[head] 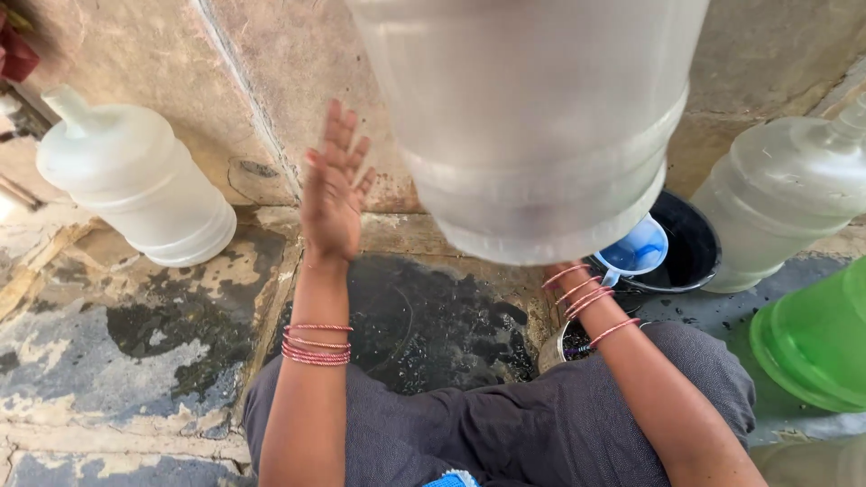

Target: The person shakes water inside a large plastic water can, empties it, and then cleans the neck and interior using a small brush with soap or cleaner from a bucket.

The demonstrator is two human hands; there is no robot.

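Your left hand [332, 194] is spread wide and empty, left of the raised water jug [532, 126]. The jug hides your right hand, so its grip can't be told.

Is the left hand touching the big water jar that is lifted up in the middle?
Apart. The head view shows the left hand open with fingers spread, and bare wall shows between its fingers and the raised jar.
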